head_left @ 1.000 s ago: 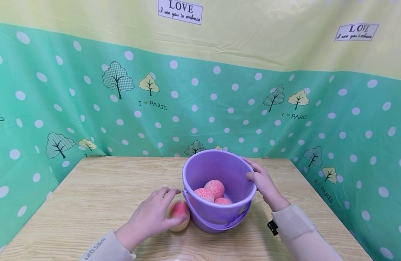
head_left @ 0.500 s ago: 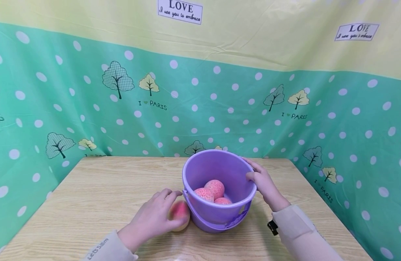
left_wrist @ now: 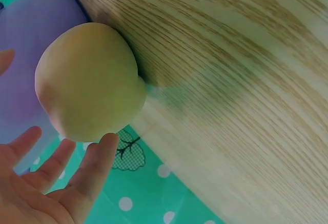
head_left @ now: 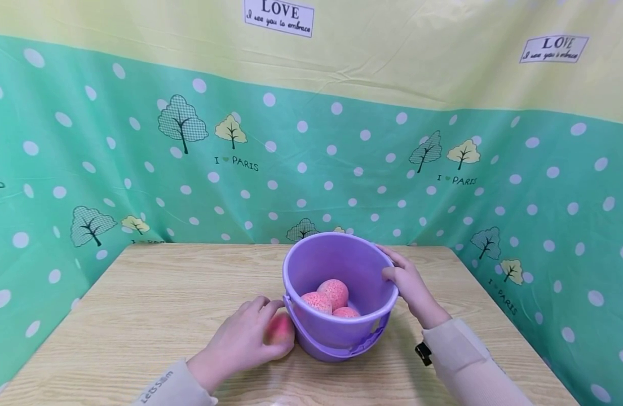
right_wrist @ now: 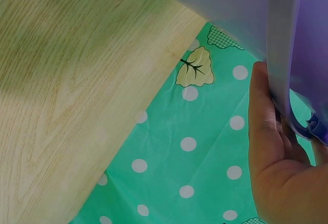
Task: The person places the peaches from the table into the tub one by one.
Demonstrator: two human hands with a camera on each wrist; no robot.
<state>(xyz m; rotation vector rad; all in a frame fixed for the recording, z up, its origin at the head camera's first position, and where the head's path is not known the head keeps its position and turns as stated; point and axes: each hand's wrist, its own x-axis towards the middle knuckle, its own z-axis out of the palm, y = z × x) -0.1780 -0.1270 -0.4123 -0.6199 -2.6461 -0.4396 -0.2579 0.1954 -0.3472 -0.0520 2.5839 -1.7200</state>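
A purple bucket (head_left: pixel 336 335) stands on the table, tilted toward me in the head view. My right hand (head_left: pixel 411 287) grips its right rim, thumb inside and fingers along the outside wall, as the right wrist view (right_wrist: pixel 287 183) also shows. Three pink speckled balls (head_left: pixel 335 293) lie inside it. Close against the bucket's left side is a yellowish peach (left_wrist: pixel 89 80) with a red blush. My left hand (head_left: pixel 242 341) reaches over this peach from the left, thumb in front and fingers behind. Seen from the left wrist, the fingers (left_wrist: pixel 84 183) are spread, fingertips right at the peach's edge.
The wood-grain table (head_left: pixel 179 293) runs back to a green polka-dot cloth (head_left: pixel 311 146) with printed trees, which hangs on the back and both sides. The bucket's handle (head_left: pixel 367 344) hangs down its front.
My left hand has shifted slightly right, its thumb and fingers now covering more of the peach. My right hand and the bucket have stayed in place.
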